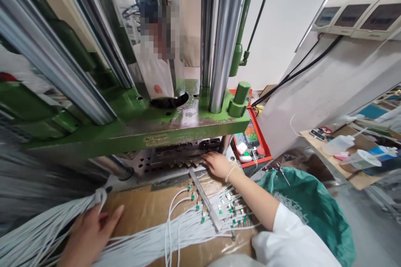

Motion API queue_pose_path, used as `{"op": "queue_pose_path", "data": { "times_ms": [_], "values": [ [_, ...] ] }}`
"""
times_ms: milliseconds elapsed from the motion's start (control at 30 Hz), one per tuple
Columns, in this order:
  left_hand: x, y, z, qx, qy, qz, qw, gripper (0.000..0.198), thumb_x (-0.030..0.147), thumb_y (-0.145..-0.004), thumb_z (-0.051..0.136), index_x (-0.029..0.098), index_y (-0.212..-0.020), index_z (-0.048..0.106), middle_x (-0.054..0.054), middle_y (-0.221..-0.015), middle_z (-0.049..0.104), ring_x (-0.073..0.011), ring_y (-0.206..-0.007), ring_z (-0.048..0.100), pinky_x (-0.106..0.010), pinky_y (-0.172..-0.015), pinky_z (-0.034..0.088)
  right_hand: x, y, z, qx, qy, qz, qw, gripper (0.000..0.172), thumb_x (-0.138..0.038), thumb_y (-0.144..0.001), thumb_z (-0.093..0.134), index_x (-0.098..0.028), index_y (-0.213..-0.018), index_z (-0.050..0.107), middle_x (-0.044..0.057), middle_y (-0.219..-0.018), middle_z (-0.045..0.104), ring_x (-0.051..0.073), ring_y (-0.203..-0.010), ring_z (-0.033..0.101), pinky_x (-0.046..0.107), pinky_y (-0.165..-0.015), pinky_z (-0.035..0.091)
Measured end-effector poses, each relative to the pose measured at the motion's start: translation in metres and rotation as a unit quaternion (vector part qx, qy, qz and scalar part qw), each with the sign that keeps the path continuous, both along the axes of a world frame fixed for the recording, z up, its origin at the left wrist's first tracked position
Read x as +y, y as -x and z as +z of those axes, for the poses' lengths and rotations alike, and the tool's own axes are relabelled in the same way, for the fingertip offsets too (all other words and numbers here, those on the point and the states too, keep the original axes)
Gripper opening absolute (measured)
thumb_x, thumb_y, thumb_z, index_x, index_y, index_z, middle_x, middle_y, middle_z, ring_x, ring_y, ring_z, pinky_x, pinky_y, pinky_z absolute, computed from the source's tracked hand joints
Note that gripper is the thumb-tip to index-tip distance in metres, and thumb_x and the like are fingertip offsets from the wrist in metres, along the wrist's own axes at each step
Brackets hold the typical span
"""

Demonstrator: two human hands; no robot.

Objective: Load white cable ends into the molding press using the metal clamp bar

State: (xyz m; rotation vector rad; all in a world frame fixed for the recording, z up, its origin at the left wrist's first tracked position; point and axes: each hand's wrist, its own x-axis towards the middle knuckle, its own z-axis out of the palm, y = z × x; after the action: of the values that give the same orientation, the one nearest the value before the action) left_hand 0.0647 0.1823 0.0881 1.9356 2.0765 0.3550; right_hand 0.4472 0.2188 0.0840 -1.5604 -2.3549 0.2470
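My left hand [94, 235] is at the lower left with thumb and fingers apart, above a bundle of white cables [53, 221]; it is slightly blurred. My right hand [217, 164], a beaded bracelet at its wrist, reaches under the green press [188, 125]. Its fingers stretch out over the front edge of the metal mould [178, 159], and I see nothing held in them. Just in front of it, a narrow metal bar [205, 200] lies slanted across cables. Several cable ends with green and metal connectors [241, 219] lie right of the bar.
Brown cardboard [140, 208] covers the work surface. Steel columns [230, 37] rise from the press. A red tray [265, 150] holding a phone stands behind my right arm, and a green sack [326, 204] is at the right. Bottles stand on a side table [354, 179]. A person is visible behind the press.
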Motion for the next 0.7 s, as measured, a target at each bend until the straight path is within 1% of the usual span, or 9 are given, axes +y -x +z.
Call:
{"op": "queue_pose_path", "data": {
  "times_ms": [67, 133, 233, 333, 433, 500, 567, 633, 700],
  "values": [
    [-0.005, -0.022, -0.005, 0.098, -0.103, -0.001, 0.99, 0.059, 0.054, -0.079, 0.037, 0.013, -0.119, 0.049, -0.021, -0.116, 0.056, -0.045, -0.119, 0.042, -0.061, -0.091, 0.039, -0.012, 0.005, 0.003, -0.016, 0.004, -0.008, 1.0, 0.03, -0.011, -0.089, 0.048, -0.01, -0.117, 0.059, 0.015, -0.104, 0.062, 0.026, -0.102, 0.052, 0.04, -0.092, 0.044],
    [-0.005, -0.047, -0.002, 0.15, -0.156, -0.062, 0.974, 0.058, 0.048, -0.083, 0.038, 0.007, -0.122, 0.052, -0.027, -0.134, 0.042, -0.0487, -0.125, 0.034, -0.065, -0.091, 0.036, -0.033, 0.012, 0.006, -0.012, 0.006, -0.022, 1.0, 0.033, -0.013, -0.089, 0.047, -0.008, -0.121, 0.055, 0.018, -0.111, 0.058, 0.027, -0.107, 0.049, 0.044, -0.095, 0.042],
    [0.012, -0.088, 0.008, 0.065, -0.102, -0.306, 0.944, 0.043, 0.04, -0.089, 0.041, 0.019, -0.123, 0.057, -0.016, -0.134, 0.05, -0.0347, -0.123, 0.044, -0.051, -0.098, 0.039, -0.075, 0.025, 0.006, 0.066, 0.07, 0.012, 0.995, 0.063, -0.035, -0.085, 0.062, -0.004, -0.135, 0.041, 0.021, -0.127, 0.049, 0.028, -0.116, 0.045, 0.042, -0.101, 0.04],
    [0.043, -0.127, 0.014, -0.029, -0.027, -0.518, 0.855, 0.039, 0.035, -0.089, 0.048, 0.026, -0.126, 0.055, -0.009, -0.133, 0.054, -0.0252, -0.122, 0.048, -0.042, -0.103, 0.036, -0.111, 0.034, 0.001, 0.113, 0.152, 0.044, 0.981, 0.09, -0.04, -0.072, 0.074, 0.0, -0.141, 0.031, 0.025, -0.14, 0.036, 0.033, -0.126, 0.037, 0.041, -0.108, 0.035],
    [0.068, -0.159, 0.014, -0.044, -0.009, -0.635, 0.771, 0.047, 0.024, -0.077, 0.061, 0.025, -0.124, 0.057, -0.009, -0.126, 0.059, -0.0273, -0.118, 0.051, -0.043, -0.103, 0.035, -0.133, 0.041, -0.009, 0.116, 0.162, 0.009, 0.98, 0.081, -0.03, -0.077, 0.069, 0.0, -0.142, 0.031, 0.025, -0.145, 0.028, 0.034, -0.13, 0.032, 0.044, -0.11, 0.031],
    [0.074, -0.171, 0.014, -0.031, -0.01, -0.674, 0.738, 0.047, 0.018, -0.067, 0.065, 0.022, -0.114, 0.063, -0.01, -0.111, 0.066, -0.0279, -0.105, 0.058, -0.043, -0.099, 0.038, -0.142, 0.044, -0.016, 0.124, 0.148, -0.004, 0.981, 0.077, -0.027, -0.078, 0.066, -0.003, -0.142, 0.031, 0.023, -0.146, 0.028, 0.033, -0.13, 0.033, 0.045, -0.11, 0.032],
    [0.075, -0.173, 0.015, -0.016, -0.023, -0.682, 0.731, 0.042, 0.017, -0.064, 0.064, 0.019, -0.105, 0.065, -0.01, -0.099, 0.067, -0.0271, -0.094, 0.06, -0.044, -0.098, 0.038, -0.147, 0.044, -0.021, 0.123, 0.122, -0.006, 0.985, 0.072, -0.025, -0.08, 0.063, -0.006, -0.143, 0.031, 0.022, -0.146, 0.029, 0.033, -0.128, 0.035, 0.048, -0.108, 0.034],
    [0.074, -0.166, 0.02, -0.026, -0.033, -0.659, 0.751, 0.039, 0.018, -0.065, 0.063, 0.018, -0.104, 0.065, -0.01, -0.097, 0.066, -0.0268, -0.094, 0.059, -0.045, -0.102, 0.034, -0.141, 0.04, -0.02, 0.116, 0.088, 0.002, 0.989, 0.067, -0.02, -0.082, 0.058, -0.008, -0.143, 0.031, 0.02, -0.146, 0.031, 0.032, -0.126, 0.038, 0.048, -0.106, 0.037],
    [0.08, -0.155, 0.026, -0.081, -0.022, -0.58, 0.811, 0.038, 0.019, -0.067, 0.063, 0.02, -0.104, 0.064, -0.009, -0.104, 0.065, -0.0269, -0.101, 0.056, -0.043, -0.103, 0.033, -0.116, 0.033, -0.013, 0.102, 0.053, 0.024, 0.993, 0.063, -0.016, -0.084, 0.055, -0.005, -0.142, 0.032, 0.021, -0.142, 0.037, 0.03, -0.123, 0.041, 0.045, -0.105, 0.038]
  ]
}}
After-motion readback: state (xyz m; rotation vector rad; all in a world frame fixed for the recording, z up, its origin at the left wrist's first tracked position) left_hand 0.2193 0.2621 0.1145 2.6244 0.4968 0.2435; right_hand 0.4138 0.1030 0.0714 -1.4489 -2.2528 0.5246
